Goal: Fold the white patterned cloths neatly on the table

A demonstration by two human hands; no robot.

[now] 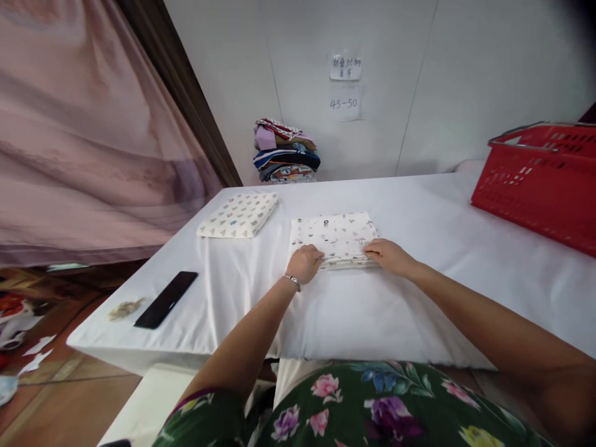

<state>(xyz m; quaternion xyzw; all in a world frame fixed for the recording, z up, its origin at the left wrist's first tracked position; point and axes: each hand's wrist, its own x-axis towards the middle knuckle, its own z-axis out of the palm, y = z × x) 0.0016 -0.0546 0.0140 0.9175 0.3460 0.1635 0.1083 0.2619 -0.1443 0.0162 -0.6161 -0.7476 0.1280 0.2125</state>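
A white cloth with a small scattered print lies folded into a flat rectangle in the middle of the table. At its near left corner, my left hand is closed, pinching the folded edge. My right hand grips the near right corner with thumb and fingers together. Several layers show along the edge between my hands. Farther left rests a second folded cloth, cream with a grey repeating print, apart from both hands.
The table wears a white cover. A black flat device and a beige tangled bit lie at its left. A pile of folded fabrics stands at the back by the wall. At the right is a red basket; a pink curtain hangs left.
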